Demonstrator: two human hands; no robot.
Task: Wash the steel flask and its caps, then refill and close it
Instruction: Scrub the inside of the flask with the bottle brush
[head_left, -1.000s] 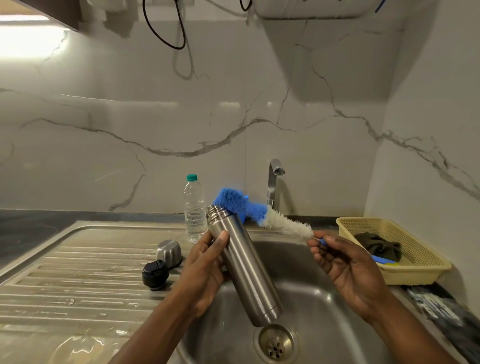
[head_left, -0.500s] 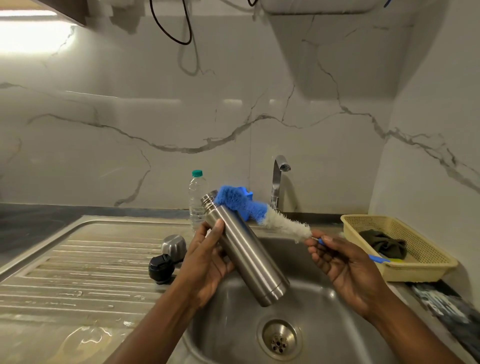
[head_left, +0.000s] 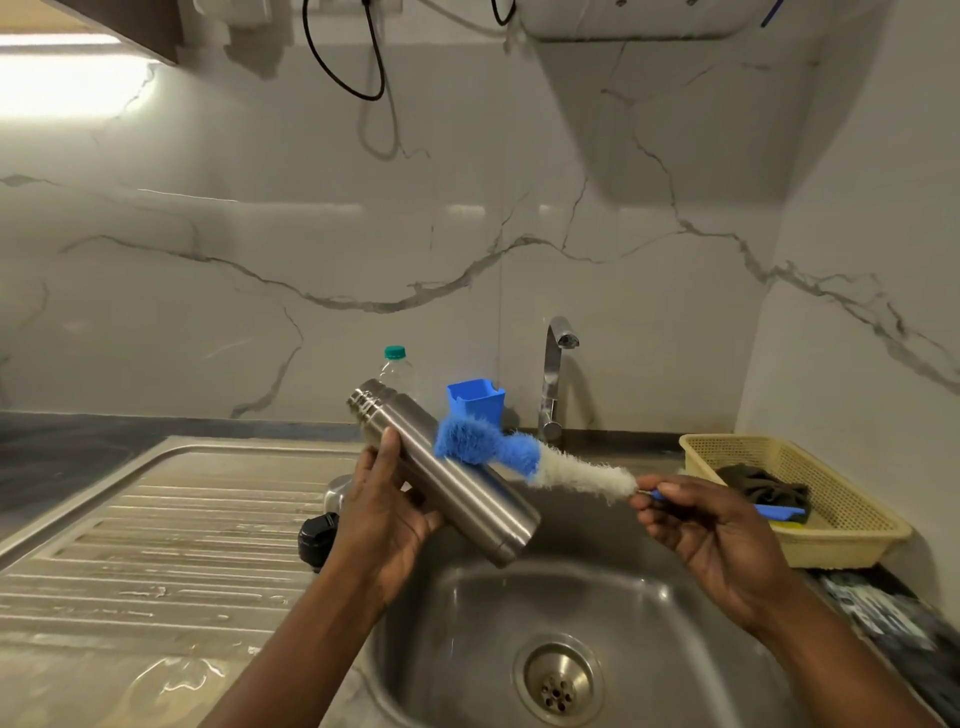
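My left hand (head_left: 382, 512) grips the steel flask (head_left: 457, 480) around its middle and holds it tilted over the sink (head_left: 649, 597), open mouth up and to the left. My right hand (head_left: 711, 530) pinches the blue handle of a bottle brush (head_left: 524, 460). The brush's blue bristle head lies against the flask's outer side. The black inner cap (head_left: 316, 538) sits on the drainboard (head_left: 156, 545), and the steel outer cap (head_left: 336, 491) shows partly behind my left hand.
A tap (head_left: 553, 374) stands behind the sink. A plastic water bottle (head_left: 396, 369) and a blue cup (head_left: 475, 397) stand at the back. A yellow basket (head_left: 857, 535) with a dark cloth sits on the right. The drain (head_left: 558, 680) lies below.
The flask has risen and tilted flatter. The brush head has slid from near the flask's mouth down onto its side. The view has shifted upward.
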